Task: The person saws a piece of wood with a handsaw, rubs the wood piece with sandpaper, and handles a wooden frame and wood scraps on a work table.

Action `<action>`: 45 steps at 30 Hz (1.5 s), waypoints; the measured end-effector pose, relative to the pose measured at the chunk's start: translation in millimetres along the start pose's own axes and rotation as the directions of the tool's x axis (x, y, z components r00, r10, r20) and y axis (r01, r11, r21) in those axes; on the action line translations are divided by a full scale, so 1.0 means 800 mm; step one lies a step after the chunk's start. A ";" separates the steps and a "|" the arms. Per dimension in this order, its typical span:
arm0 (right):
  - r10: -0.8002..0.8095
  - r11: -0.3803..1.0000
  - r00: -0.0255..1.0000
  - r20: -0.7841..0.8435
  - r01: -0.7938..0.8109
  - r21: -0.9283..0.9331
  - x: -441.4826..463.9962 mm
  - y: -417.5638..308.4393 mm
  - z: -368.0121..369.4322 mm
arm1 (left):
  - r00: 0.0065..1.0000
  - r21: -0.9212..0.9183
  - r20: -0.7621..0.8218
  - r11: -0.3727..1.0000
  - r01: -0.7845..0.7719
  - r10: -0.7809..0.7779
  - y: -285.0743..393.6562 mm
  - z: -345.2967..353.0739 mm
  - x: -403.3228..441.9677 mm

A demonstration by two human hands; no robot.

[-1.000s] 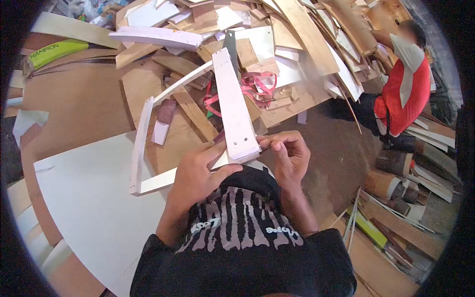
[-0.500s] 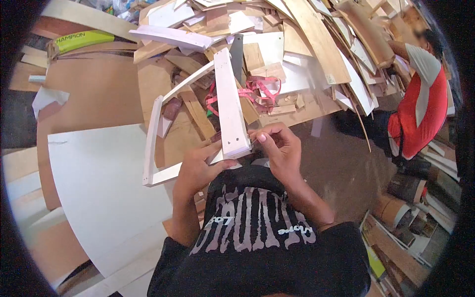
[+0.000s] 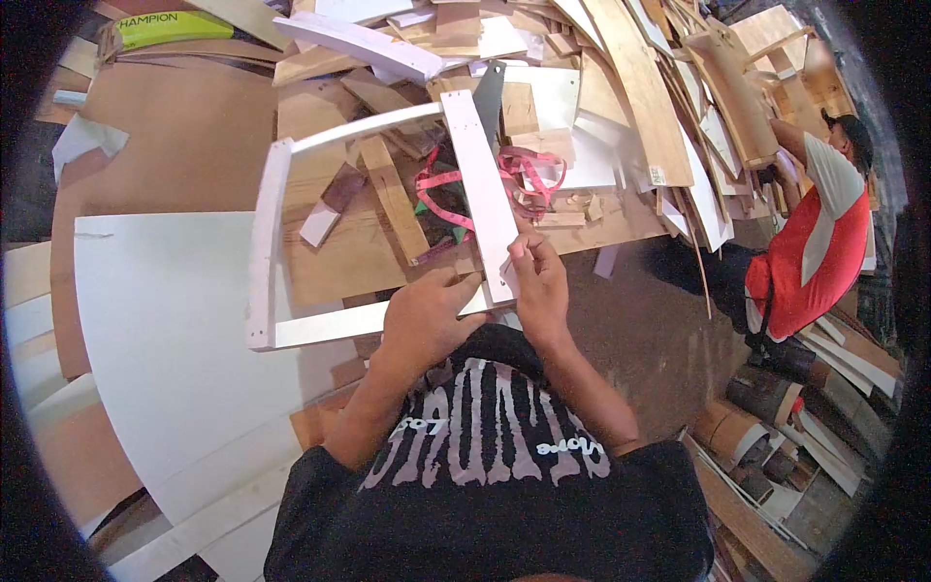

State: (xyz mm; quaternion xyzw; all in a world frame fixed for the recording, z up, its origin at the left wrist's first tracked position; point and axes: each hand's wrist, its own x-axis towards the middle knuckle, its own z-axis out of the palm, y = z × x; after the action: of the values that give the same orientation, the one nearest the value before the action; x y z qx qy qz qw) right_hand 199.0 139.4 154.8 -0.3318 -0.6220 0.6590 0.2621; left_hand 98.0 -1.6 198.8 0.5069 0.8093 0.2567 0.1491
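A white-painted wooden frame (image 3: 482, 189) of four bars lies in front of my body, near the bench edge. My left hand (image 3: 427, 315) grips its near bar close to the right corner, fingers over the top and thumb toward me. At the near end of the right-hand bar, my right hand (image 3: 538, 286) has thumb and fingers pinched together against the wood. Whatever sits in that pinch is too small to make out. Small dark holes show at the far ends of the bars.
Behind the frame lie a pink tape measure (image 3: 533, 175), a handsaw blade (image 3: 491, 97) and wood offcuts (image 3: 393, 199). A large white panel (image 3: 184, 359) is at left. Stacked boards (image 3: 635, 107) fill the far right, where another person (image 3: 824, 233) in red and grey bends over.
The frame has turned flatter, with its left side swung outward. My right hand has moved from beside the near corner up onto the right bar's end. My left hand keeps its hold.
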 end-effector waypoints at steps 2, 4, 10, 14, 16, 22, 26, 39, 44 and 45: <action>-0.082 0.997 0.996 -0.035 0.082 -0.015 0.001 0.006 0.015 | 0.994 0.067 0.095 0.997 0.041 -0.047 -0.009 -0.011 -0.001; -0.186 0.980 0.978 -0.090 0.192 0.061 0.002 0.017 0.033 | 0.996 0.076 0.085 0.997 0.014 -0.021 -0.023 -0.021 0.000; -0.161 0.970 0.933 -0.321 0.210 0.125 0.010 0.047 0.068 | 0.985 0.019 0.046 0.986 -0.165 0.164 -0.077 -0.031 0.029; -0.053 0.996 0.899 -0.434 0.079 0.041 0.013 0.069 0.070 | 0.950 0.023 0.100 0.954 -0.299 0.296 -0.107 -0.023 0.057; -0.039 0.998 0.868 -0.496 0.060 0.026 0.010 0.087 0.068 | 0.930 0.022 0.132 0.937 -0.349 0.343 -0.114 -0.009 0.066; -0.083 0.963 0.796 -0.599 0.218 0.158 0.042 0.100 0.030 | 0.881 -0.002 0.085 0.885 -0.466 0.464 -0.103 0.038 0.115; -0.073 0.976 0.800 -0.595 0.181 0.124 0.083 0.101 -0.020 | 0.869 0.019 0.151 0.877 -0.480 0.472 -0.078 0.069 0.167; 0.007 0.997 0.935 -0.354 0.021 0.074 0.203 0.148 -0.146 | 0.962 0.090 0.118 0.963 -0.256 0.245 -0.029 0.192 0.275; 0.015 0.999 0.960 -0.279 -0.005 0.036 0.210 0.175 -0.159 | 0.985 0.066 -0.057 0.985 -0.157 0.161 -0.034 0.208 0.247; 0.040 0.998 0.964 -0.263 -0.026 0.055 0.209 0.172 -0.162 | 0.983 0.036 -0.117 0.990 -0.139 0.142 -0.038 0.210 0.236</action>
State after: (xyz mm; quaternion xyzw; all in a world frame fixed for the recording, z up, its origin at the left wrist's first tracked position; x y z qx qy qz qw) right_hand 199.7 337.8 -1.3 -0.4202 -0.5588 0.6289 0.3401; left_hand 76.5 201.6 46.7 0.5484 0.7825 0.2852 0.0749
